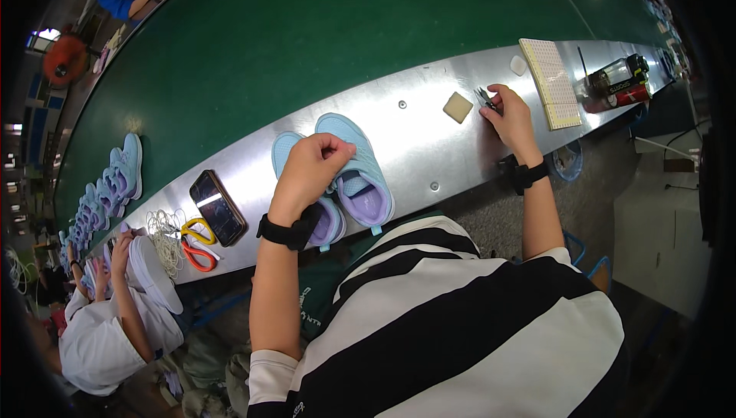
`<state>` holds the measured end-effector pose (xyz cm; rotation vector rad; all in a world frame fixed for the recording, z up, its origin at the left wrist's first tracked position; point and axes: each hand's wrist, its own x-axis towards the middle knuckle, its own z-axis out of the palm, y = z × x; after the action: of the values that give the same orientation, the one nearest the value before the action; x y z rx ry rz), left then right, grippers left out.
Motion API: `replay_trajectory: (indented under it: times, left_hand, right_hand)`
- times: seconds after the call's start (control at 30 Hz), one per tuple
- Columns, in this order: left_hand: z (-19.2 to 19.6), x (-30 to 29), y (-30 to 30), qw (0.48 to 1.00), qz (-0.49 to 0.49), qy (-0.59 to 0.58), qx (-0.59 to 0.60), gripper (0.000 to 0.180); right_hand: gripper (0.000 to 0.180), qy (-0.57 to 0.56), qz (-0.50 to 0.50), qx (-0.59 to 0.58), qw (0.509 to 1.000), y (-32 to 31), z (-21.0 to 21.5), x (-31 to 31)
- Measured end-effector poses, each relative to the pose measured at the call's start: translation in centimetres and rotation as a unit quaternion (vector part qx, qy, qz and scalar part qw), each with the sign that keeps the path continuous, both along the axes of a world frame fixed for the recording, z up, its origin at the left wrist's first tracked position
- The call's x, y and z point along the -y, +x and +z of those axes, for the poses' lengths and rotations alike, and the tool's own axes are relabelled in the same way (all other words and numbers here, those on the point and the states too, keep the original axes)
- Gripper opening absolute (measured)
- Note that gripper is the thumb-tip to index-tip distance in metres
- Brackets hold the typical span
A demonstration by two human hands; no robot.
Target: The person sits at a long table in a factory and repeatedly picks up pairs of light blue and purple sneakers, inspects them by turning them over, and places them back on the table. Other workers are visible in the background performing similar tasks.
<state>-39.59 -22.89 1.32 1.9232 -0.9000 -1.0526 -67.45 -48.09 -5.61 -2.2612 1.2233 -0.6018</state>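
A pair of light blue shoes with lilac linings stands side by side on the metal table edge in front of me. My left hand (pixel 313 163) is over the pair, its fingertips pinched together above the right shoe (pixel 369 192). Whatever the pinch holds, if anything, is too small to see. Part of the left shoe (pixel 287 147) is hidden behind that hand and wrist. Farther right, my right hand (pixel 512 121) is closed around small dark thread snips (pixel 484 99), their tips pointing away from me. A beige square block (pixel 458 108) lies just left of the snips.
Left of the shoes lie a phone (pixel 218 207), yellow-and-orange-handled scissors (pixel 198 243) and tangled white cord (pixel 162 236). On the right are a notepad (pixel 550 85), a white piece (pixel 518 65) and a bottle (pixel 613 77). More shoes (pixel 130 165) line the green surface (pixel 307 35); a co-worker (pixel 115 337) sits left.
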Motion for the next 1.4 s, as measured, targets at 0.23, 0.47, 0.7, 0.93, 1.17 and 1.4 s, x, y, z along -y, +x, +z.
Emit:
replay_trajectory:
  times: [0.23,0.47,0.7,0.93,1.17,1.4]
  left_hand:
    - [-0.5,-0.2,0.1,0.997,0.036,-0.020,-0.068,0.024]
    - [0.4,-1.5,2.9,0.933,0.258,-0.249,0.039,0.066]
    - [-1.0,-9.2,4.3,0.929,0.331,-0.162,0.036,0.038]
    - [-7.8,-12.1,-0.8,0.929,0.330,-0.159,0.057,0.020]
    - [-8.5,-12.4,-0.9,0.908,0.353,-0.203,0.095,0.021]
    - [-7.5,-12.8,-1.4,0.902,0.333,-0.198,0.189,0.015]
  right_hand:
    - [0.019,0.135,0.023,0.289,0.947,2.4,1.6,-1.7]
    - [0.021,0.163,0.139,0.193,0.958,7.4,4.7,-6.9]
    - [0.038,-0.212,0.207,0.016,0.955,6.5,4.8,-6.7]
    - [0.031,-0.138,0.630,0.042,0.763,13.0,12.4,-12.8]
    - [0.013,-0.371,0.722,-0.064,0.581,18.5,10.8,-15.1]
    - [0.032,-0.284,0.560,0.066,0.775,17.1,15.1,-13.4]
